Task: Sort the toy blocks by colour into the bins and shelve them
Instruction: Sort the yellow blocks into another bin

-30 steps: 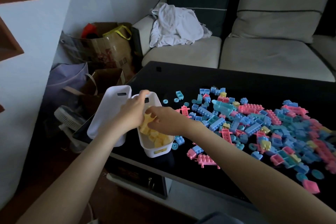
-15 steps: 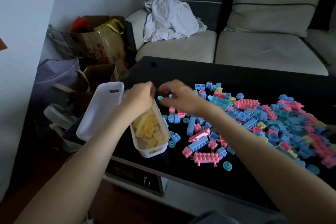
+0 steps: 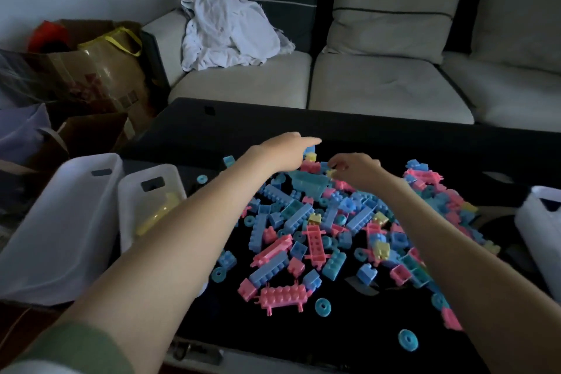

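A pile of blue, pink and yellow toy blocks [image 3: 340, 222] covers the black table [image 3: 230, 121]. My left hand [image 3: 282, 150] stretches over the pile's far end with fingers extended above a yellow block [image 3: 311, 157]. My right hand [image 3: 356, 168] hovers beside it, fingers curled down and pinching a small yellow block [image 3: 331, 173]. At the table's left edge stands a white bin [image 3: 142, 206] with yellow blocks inside. A second white bin [image 3: 63, 222] sits to its left, its inside unseen.
Part of a third white bin [image 3: 543, 222] shows at the right edge. A sofa [image 3: 379, 79] with a crumpled white cloth [image 3: 227, 30] lies behind the table. Bags and cardboard boxes [image 3: 91, 70] crowd the floor at the left.
My left hand has let go of the bin of yellow blocks and reached right over the pile. My right hand has moved further right to the pile's far side. The view has shifted right.
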The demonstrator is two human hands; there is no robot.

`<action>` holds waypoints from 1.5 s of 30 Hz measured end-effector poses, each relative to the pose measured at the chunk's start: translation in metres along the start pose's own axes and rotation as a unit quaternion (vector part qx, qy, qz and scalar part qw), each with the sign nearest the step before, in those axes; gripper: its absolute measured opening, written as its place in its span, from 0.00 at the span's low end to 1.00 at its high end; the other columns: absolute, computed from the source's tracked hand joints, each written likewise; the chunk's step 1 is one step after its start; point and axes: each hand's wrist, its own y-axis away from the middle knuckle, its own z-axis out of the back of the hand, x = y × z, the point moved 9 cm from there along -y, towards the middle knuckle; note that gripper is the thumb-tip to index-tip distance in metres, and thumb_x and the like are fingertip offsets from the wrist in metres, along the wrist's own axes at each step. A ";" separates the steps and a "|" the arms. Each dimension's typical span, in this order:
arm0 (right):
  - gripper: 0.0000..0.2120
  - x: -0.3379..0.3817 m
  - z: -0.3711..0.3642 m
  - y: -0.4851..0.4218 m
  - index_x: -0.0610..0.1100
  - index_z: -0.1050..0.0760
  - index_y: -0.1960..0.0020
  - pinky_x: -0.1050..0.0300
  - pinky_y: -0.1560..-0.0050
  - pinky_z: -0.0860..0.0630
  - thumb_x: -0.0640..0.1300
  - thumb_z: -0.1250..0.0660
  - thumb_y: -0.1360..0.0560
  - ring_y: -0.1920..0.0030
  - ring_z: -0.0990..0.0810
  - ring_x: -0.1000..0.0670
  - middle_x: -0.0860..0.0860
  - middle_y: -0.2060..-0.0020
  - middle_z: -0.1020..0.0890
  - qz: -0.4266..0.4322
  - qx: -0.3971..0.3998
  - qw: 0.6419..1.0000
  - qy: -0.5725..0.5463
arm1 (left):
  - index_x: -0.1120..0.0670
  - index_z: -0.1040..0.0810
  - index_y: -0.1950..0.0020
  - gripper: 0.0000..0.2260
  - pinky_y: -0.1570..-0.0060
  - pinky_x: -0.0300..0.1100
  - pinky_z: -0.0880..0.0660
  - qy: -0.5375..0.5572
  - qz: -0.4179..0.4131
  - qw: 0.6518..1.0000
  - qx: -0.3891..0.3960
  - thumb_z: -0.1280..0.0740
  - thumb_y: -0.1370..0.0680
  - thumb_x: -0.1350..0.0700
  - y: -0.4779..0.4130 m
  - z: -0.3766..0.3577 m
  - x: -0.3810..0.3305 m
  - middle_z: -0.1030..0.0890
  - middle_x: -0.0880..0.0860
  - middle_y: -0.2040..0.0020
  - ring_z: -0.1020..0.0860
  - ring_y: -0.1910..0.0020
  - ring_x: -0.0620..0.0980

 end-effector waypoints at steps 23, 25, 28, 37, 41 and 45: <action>0.23 -0.009 0.036 0.009 0.47 0.37 0.30 0.64 0.50 0.29 0.39 0.38 0.23 0.46 0.27 0.54 0.49 0.42 0.28 0.103 -0.105 0.969 -0.196 | 0.56 0.33 0.34 0.15 0.49 0.46 0.26 0.033 0.089 0.987 -0.127 0.39 0.21 0.57 -0.052 -0.025 0.006 0.29 0.59 0.40 0.26 0.45 0.55; 0.21 -0.013 0.036 0.012 0.47 0.34 0.31 0.64 0.48 0.29 0.39 0.39 0.23 0.44 0.26 0.53 0.49 0.39 0.27 0.099 -0.095 0.976 -0.170 | 0.50 0.31 0.35 0.14 0.46 0.48 0.27 0.027 0.083 0.992 -0.093 0.41 0.20 0.59 -0.056 -0.032 0.008 0.32 0.58 0.37 0.27 0.45 0.56; 0.20 -0.018 0.032 0.017 0.47 0.33 0.30 0.66 0.53 0.28 0.38 0.41 0.22 0.46 0.25 0.53 0.49 0.37 0.26 0.088 -0.079 0.979 -0.166 | 0.45 0.25 0.42 0.12 0.51 0.45 0.27 0.033 0.072 0.994 -0.076 0.39 0.22 0.59 -0.061 -0.035 0.010 0.29 0.53 0.37 0.25 0.46 0.54; 0.21 -0.038 0.030 0.018 0.45 0.38 0.29 0.65 0.67 0.29 0.41 0.41 0.21 0.64 0.25 0.55 0.52 0.57 0.25 0.031 -0.088 0.967 -0.236 | 0.52 0.24 0.50 0.05 0.59 0.42 0.29 0.056 0.041 0.993 -0.093 0.39 0.21 0.54 -0.066 -0.033 0.001 0.21 0.50 0.53 0.24 0.57 0.48; 0.18 -0.047 0.029 0.018 0.44 0.38 0.30 0.64 0.66 0.29 0.43 0.43 0.20 0.65 0.26 0.55 0.52 0.61 0.25 0.011 -0.088 0.963 -0.253 | 0.53 0.27 0.50 0.05 0.54 0.46 0.25 0.058 0.048 0.994 -0.084 0.37 0.21 0.52 -0.068 -0.037 -0.003 0.21 0.51 0.56 0.22 0.56 0.50; 0.14 -0.051 0.028 0.018 0.43 0.36 0.35 0.65 0.68 0.30 0.44 0.43 0.20 0.66 0.27 0.56 0.52 0.61 0.26 0.006 -0.080 0.963 -0.256 | 0.53 0.28 0.48 0.04 0.64 0.42 0.29 0.053 0.055 0.990 -0.116 0.38 0.22 0.56 -0.065 -0.033 -0.007 0.22 0.52 0.55 0.24 0.60 0.49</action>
